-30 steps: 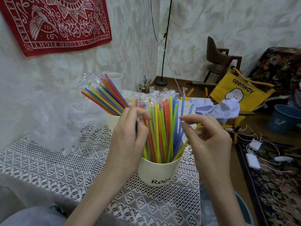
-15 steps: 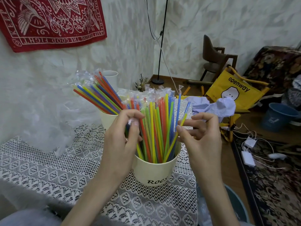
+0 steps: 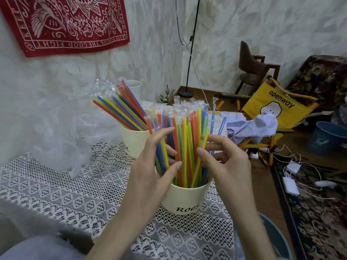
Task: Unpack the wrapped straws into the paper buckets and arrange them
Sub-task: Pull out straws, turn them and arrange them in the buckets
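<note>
Both hands have closed in on the wrapped straws [image 3: 185, 147] standing in the near paper bucket [image 3: 185, 198] on the lace tablecloth [image 3: 62, 192]: the left hand [image 3: 150, 177] now curls thumb and fingers round the bundle's left side, while the right hand [image 3: 224, 162] pinches a yellow straw [image 3: 201, 155] at the right edge. Squeezing or tugging sideways could tip the light bucket and spill straws, or knock the far bucket [image 3: 134, 141] just behind.
</note>
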